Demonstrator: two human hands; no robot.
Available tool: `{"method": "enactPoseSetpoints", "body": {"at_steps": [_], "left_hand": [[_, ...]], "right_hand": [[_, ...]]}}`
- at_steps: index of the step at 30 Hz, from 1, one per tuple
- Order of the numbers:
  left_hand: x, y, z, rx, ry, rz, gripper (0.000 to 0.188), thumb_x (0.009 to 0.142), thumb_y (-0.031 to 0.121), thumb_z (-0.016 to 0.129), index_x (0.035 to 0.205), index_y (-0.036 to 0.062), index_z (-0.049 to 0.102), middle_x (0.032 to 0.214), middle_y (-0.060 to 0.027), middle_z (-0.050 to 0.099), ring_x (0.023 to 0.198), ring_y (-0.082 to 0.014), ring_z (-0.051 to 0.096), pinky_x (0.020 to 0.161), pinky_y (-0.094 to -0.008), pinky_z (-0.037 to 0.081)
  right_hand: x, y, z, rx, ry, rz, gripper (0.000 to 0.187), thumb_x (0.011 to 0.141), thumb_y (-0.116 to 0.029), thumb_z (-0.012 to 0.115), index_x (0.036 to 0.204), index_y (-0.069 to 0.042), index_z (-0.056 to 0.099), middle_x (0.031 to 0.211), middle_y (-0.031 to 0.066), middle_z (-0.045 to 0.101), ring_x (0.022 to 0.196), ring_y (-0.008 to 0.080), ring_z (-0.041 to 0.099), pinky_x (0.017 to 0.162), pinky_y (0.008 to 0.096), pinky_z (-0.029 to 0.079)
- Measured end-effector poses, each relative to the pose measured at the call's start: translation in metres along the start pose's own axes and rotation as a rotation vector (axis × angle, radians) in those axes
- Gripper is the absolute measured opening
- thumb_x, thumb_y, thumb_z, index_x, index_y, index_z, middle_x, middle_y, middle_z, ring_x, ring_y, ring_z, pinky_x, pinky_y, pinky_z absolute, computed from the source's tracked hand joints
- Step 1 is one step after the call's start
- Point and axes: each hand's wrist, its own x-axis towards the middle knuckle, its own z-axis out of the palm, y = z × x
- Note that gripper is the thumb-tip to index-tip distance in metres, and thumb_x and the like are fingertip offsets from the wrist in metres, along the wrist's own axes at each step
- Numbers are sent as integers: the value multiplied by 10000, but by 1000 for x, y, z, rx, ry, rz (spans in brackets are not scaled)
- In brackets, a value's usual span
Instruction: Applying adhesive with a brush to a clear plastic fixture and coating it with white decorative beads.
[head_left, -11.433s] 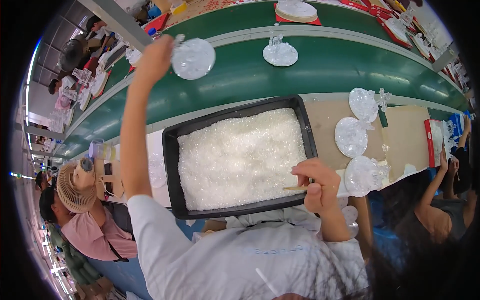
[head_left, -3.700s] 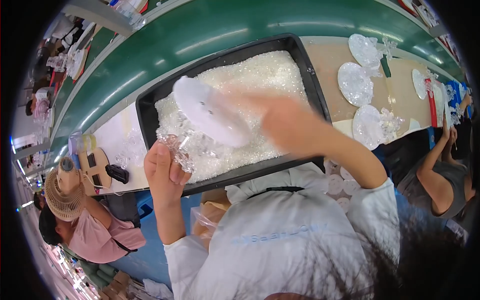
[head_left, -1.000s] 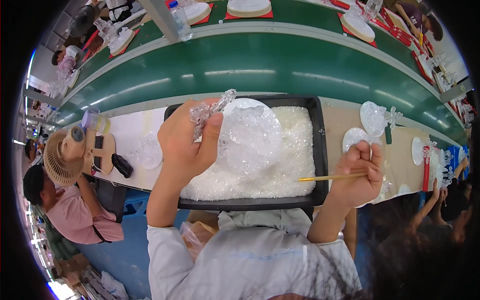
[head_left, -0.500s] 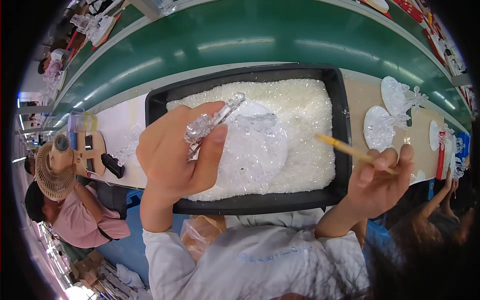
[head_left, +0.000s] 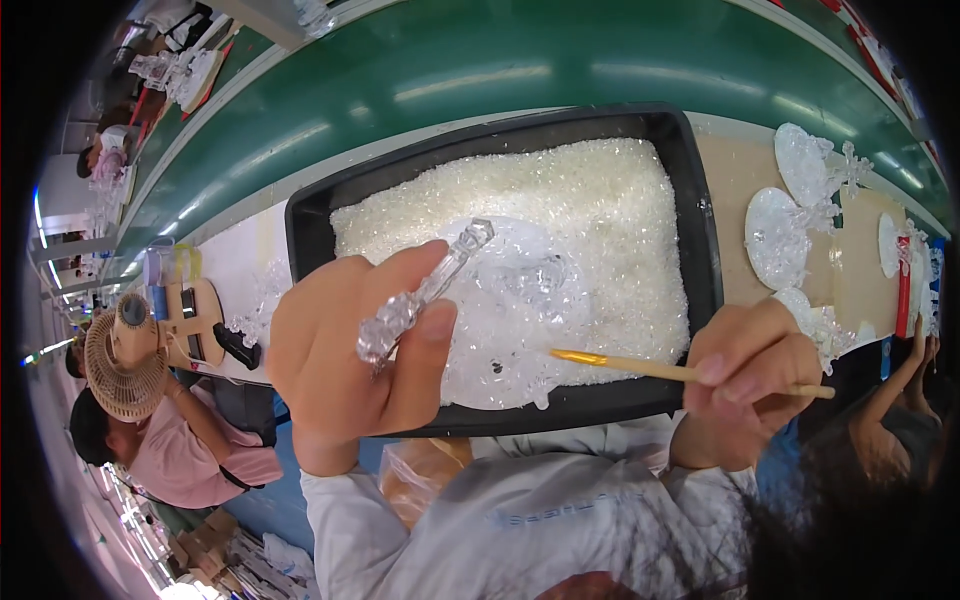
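Observation:
My left hand (head_left: 350,350) grips the clear faceted stem (head_left: 425,290) of a round white ornament disc (head_left: 510,310), held over a black tray (head_left: 700,230) filled with white glittery granules (head_left: 590,200). My right hand (head_left: 750,375) pinches a thin wooden brush (head_left: 660,368) whose golden tip (head_left: 570,356) points left at the disc's lower edge. Both hands hover near the tray's front rim.
A green conveyor belt (head_left: 480,60) runs behind the tray. Several finished white discs (head_left: 775,235) lie on the tan table to the right. A small fan (head_left: 125,365) and a seated person in pink (head_left: 170,450) are at the left; another person's arm (head_left: 895,385) is at the right.
The view has closed in on the tray. My left hand has tilted the disc closer, and my right hand has brought the brush tip leftward to the disc's lower edge.

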Motion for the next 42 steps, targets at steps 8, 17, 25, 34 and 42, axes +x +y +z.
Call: {"method": "enactPoseSetpoints", "body": {"at_steps": [8, 17, 25, 34, 42], "left_hand": [[-5, 6, -3, -17, -78, -15, 311, 613, 7, 731, 915, -66, 715, 578, -82, 516, 455, -219, 459, 430, -311, 355], [-5, 5, -6, -55, -81, 40, 287, 628, -34, 713, 891, -144, 681, 645, -133, 619, 409, -176, 431, 384, -295, 317], [-10, 6, -10, -77, -141, -46, 265, 655, -35, 709, 886, -160, 672, 688, -168, 663, 401, -166, 456, 370, -280, 333], [-3, 13, -9, -5, -113, -15, 236, 665, -29, 714, 858, -155, 668, 706, -189, 680, 405, -179, 487, 377, -277, 364], [-6, 14, -3, 32, 0, -2, 210, 668, -21, 713, 839, -139, 676, 714, -190, 690, 421, -205, 513, 407, -289, 401]], "right_hand": [[4, -6, 6, -342, -264, -4, 123, 803, 77, 639, 850, 4, 552, 953, 206, 568, 662, 235, 686, 597, 285, 602], [10, -1, 10, -275, -440, -106, 269, 714, 59, 755, 922, 29, 586, 1014, 245, 627, 706, 290, 708, 580, 337, 594], [7, 5, 17, -367, -402, -262, 286, 751, -51, 807, 949, 18, 611, 966, 224, 672, 695, 316, 696, 583, 364, 582], [5, 14, 20, -370, -388, -359, 265, 806, -146, 787, 934, 8, 614, 943, 240, 663, 648, 304, 676, 539, 348, 558], [4, 13, 15, -343, -350, -375, 265, 796, -154, 789, 921, -2, 611, 937, 219, 663, 600, 277, 646, 528, 340, 550]]}}
